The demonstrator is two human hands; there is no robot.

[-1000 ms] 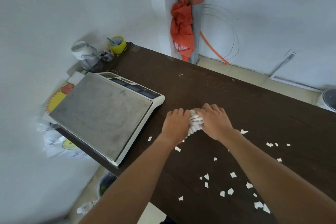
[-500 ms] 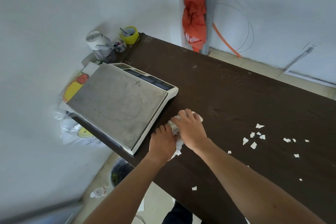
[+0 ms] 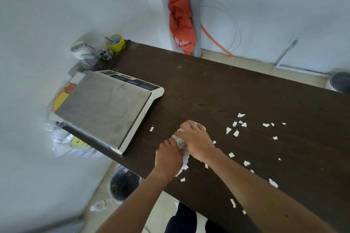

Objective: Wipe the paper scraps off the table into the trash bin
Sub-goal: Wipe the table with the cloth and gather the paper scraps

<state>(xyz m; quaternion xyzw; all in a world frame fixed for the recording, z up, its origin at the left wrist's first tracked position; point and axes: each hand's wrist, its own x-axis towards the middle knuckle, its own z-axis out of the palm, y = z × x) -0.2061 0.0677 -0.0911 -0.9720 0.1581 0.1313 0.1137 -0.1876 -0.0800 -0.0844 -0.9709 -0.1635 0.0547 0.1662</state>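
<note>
Shifted from scale (image 3: 104, 108): left hand (image 3: 168, 154), right hand (image 3: 197, 138) gripping cloth (image 3: 179, 139); scraps (image 3: 235, 133) rightward.

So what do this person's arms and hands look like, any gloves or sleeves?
No gloves or sleeves in view: the left hand and right hand are bare, as are both forearms. I see no watch, ring or bracelet.

One camera only, worn on the person's head as they stand at the near long edge of the dark table (image 3: 208, 91). It looks forward and down, wide and tilted, close above both forearms, taking in the weighing scale (image 3: 104, 108) at left, the trash bin (image 3: 123, 183) on the floor below, and the white wall (image 3: 284, 15) beyond
</note>
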